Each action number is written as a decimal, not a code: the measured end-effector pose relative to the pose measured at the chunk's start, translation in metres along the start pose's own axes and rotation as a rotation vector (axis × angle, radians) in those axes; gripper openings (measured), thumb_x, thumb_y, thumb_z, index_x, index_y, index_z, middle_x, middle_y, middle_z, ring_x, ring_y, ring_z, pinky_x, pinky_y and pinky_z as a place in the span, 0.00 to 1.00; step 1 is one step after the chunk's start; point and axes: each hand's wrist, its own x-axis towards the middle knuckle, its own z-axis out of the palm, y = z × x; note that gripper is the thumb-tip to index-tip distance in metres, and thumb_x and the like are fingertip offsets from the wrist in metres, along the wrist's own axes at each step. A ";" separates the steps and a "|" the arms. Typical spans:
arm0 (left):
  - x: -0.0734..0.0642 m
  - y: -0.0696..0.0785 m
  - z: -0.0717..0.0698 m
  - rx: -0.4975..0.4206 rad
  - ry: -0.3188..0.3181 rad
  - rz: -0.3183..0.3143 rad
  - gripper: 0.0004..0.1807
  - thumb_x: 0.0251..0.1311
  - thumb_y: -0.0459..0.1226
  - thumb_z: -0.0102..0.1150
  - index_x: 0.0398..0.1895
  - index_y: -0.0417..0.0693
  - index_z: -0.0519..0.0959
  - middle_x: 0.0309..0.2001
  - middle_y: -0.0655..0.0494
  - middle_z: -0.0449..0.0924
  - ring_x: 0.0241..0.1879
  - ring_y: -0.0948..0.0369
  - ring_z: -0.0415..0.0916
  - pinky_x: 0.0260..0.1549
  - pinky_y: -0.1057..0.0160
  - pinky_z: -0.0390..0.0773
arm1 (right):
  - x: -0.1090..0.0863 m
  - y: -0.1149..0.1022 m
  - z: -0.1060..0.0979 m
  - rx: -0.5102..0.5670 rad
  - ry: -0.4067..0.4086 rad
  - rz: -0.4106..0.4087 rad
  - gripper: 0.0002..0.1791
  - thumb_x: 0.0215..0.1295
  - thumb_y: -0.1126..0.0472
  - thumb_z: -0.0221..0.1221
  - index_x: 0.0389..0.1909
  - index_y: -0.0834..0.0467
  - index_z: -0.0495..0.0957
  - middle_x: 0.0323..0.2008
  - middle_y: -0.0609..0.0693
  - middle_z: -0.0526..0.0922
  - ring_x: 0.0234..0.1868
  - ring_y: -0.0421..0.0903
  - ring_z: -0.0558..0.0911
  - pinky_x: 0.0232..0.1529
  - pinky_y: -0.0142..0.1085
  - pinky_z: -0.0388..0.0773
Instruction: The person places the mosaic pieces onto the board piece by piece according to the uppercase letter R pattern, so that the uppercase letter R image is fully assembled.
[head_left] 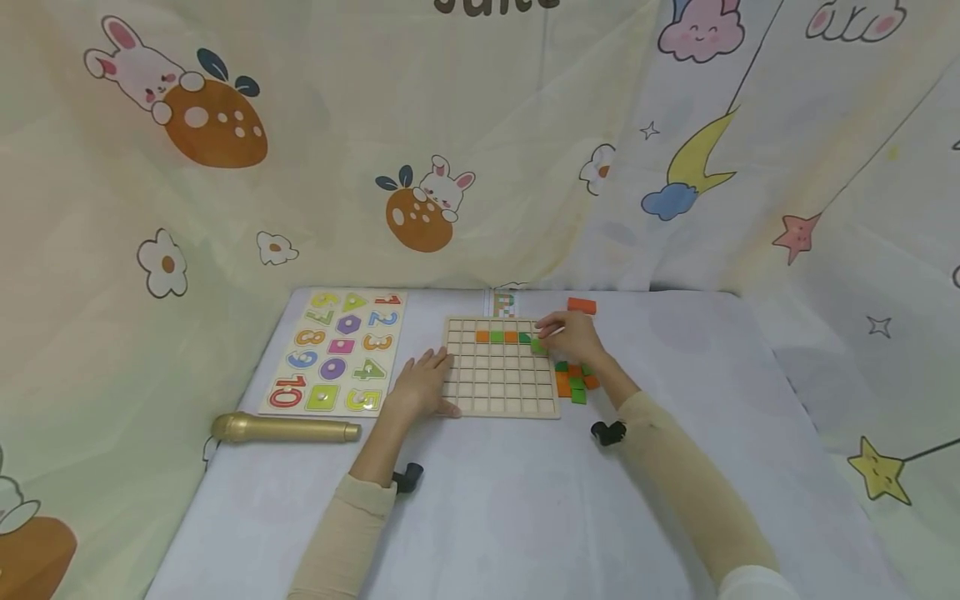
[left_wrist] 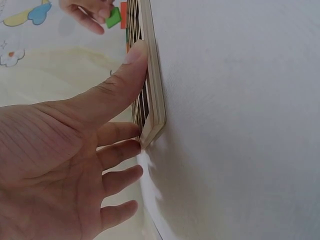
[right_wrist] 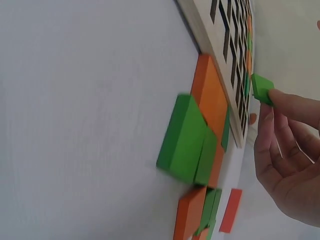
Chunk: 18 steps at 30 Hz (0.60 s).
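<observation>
the spread left hand [head_left: 420,383] rests against the wooden grid board [head_left: 502,376] at frame centre, seemingly steadying it, while the right hand [head_left: 576,335], grip nearly closed, pinches a green tile [head_left: 537,347] right of centre.

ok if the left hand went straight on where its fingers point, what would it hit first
Most likely the wooden grid board; the left hand appears to be touching its edge.
</observation>
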 end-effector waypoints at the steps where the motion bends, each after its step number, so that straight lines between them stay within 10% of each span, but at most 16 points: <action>1: 0.000 0.000 0.000 0.000 0.001 -0.002 0.63 0.44 0.53 0.82 0.81 0.39 0.59 0.82 0.42 0.51 0.82 0.43 0.46 0.79 0.38 0.49 | 0.001 -0.001 0.003 0.004 -0.003 0.003 0.17 0.62 0.63 0.73 0.52 0.60 0.87 0.39 0.52 0.89 0.43 0.50 0.85 0.41 0.38 0.82; 18: 0.000 -0.003 0.001 -0.024 -0.003 -0.003 0.62 0.45 0.51 0.83 0.81 0.39 0.60 0.82 0.42 0.52 0.82 0.43 0.47 0.79 0.39 0.49 | 0.018 -0.025 0.042 0.073 -0.029 -0.052 0.15 0.61 0.64 0.74 0.49 0.60 0.88 0.37 0.53 0.89 0.45 0.51 0.85 0.42 0.41 0.83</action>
